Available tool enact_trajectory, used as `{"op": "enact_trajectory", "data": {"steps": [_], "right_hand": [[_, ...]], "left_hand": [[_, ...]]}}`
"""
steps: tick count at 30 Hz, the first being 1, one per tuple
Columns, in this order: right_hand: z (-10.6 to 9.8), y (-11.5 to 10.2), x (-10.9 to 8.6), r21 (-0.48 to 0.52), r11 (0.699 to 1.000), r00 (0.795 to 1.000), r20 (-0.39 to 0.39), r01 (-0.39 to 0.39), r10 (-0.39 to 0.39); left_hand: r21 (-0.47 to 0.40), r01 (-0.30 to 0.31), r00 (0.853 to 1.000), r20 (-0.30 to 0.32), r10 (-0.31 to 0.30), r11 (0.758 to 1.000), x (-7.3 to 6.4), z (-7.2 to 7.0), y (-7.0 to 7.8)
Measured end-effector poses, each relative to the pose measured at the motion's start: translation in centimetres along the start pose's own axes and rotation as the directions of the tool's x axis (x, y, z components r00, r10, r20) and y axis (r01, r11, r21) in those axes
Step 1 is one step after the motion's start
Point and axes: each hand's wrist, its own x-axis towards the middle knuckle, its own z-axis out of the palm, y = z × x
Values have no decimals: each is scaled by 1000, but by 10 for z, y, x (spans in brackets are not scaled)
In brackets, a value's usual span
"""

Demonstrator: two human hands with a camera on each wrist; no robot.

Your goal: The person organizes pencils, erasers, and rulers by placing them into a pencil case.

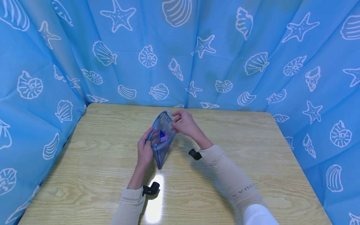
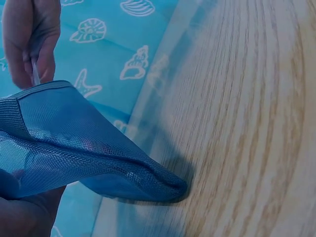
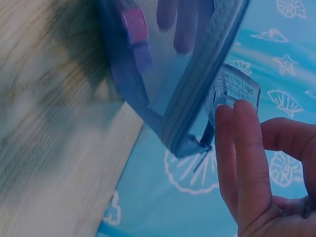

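Note:
A blue-grey mesh zip pouch (image 1: 161, 153) is held in my left hand (image 1: 145, 151), which grips its left side with the thumb outside and fingers seen through the mesh. Its zipped mouth gapes upward, and the pouch's lower tip comes down close to the table. Inside lie small purple and pink pieces, among them a pink block (image 3: 136, 23). My right hand (image 1: 185, 124) is at the far right of the mouth. Its fingers pinch a clear protractor (image 3: 241, 88) with printed scale marks, which overlaps the pouch's rim in the right wrist view.
The pouch is over a light wood-grain table (image 1: 98, 156), toward its far edge. Blue curtains (image 1: 174, 40) with white shells and starfish surround the table's back and sides. A small black camera (image 1: 152, 188) is strapped on each wrist.

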Motion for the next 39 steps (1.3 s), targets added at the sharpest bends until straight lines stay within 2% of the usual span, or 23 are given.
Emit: {"op": "enact_trajectory", "data": {"steps": [5,17,26,30,33,36,39], "right_hand": [[9,-4,2,-11,999,999,11,-31,31],[20,-8,6,-67,997,999,6,-31,32],[25,-9,1,-90,996,999,41,-27,30],[21,-6,-3,-171,985,999,45,37,-29],[17,-3,-8,-199,974,994,41,111,-105],[14,4,-14,-164,968,982,17,190,-190],[10,16,-21,-121,961,965,-43,250,-257]], "left_hand": [[6,2,1000,-1,-2,1000,0,0,0],[7,5,1000,3,-5,1000,0,0,0],[-1,6,1000,-4,-6,1000,0,1,-1],[-1,-1,1000,0,1,1000,0,1,-1],[2,-8,1000,4,8,1000,0,1,-1],[2,-3,1000,3,3,1000,0,2,-1],[10,3,1000,-3,-3,1000,-1,4,0]]}}
